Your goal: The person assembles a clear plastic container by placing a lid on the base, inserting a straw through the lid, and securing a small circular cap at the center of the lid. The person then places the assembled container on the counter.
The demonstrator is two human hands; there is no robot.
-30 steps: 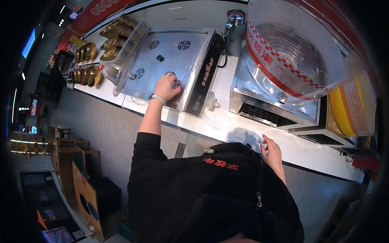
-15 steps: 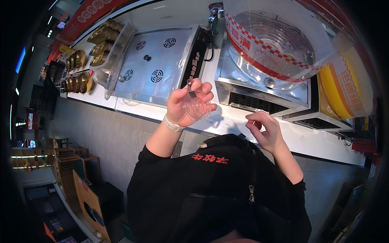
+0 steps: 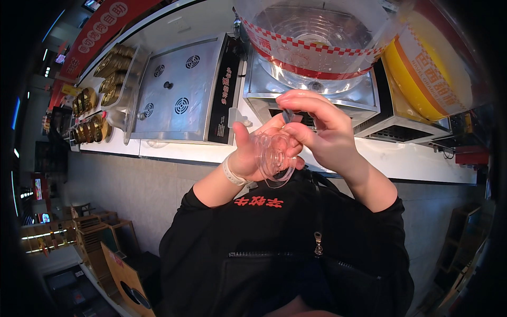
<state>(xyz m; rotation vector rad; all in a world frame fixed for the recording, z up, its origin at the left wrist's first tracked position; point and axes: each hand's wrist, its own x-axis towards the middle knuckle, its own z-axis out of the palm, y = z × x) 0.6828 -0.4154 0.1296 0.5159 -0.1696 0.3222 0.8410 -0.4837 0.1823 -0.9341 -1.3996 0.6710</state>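
My left hand (image 3: 244, 150) is turned palm up in front of my chest, thumb apart, with a clear round plastic piece (image 3: 275, 158) resting against its palm and fingers. The piece has ringed edges and looks like a small lid or cup; its exact kind cannot be made out. Over the left fingertips, my right hand (image 3: 334, 127) pinches a small dark flat piece (image 3: 288, 115) between thumb and fingers. Whether that dark piece joins the clear one is unclear. Some left fingers are hidden behind the plastic and the right hand.
Ahead on the white counter (image 3: 412, 156) stands a large clear drink tank (image 3: 311, 59) on a metal base. A yellow tank (image 3: 417, 79) is to its right. Leftward are a steel-topped unit (image 3: 174, 90) and a plastic bin (image 3: 134, 79) beside stacked gold containers (image 3: 113, 66).
My right hand has come up and left to meet the left hand, and now pinches the small dark piece. The left hand has opened and lowered slightly. The view has shifted right.
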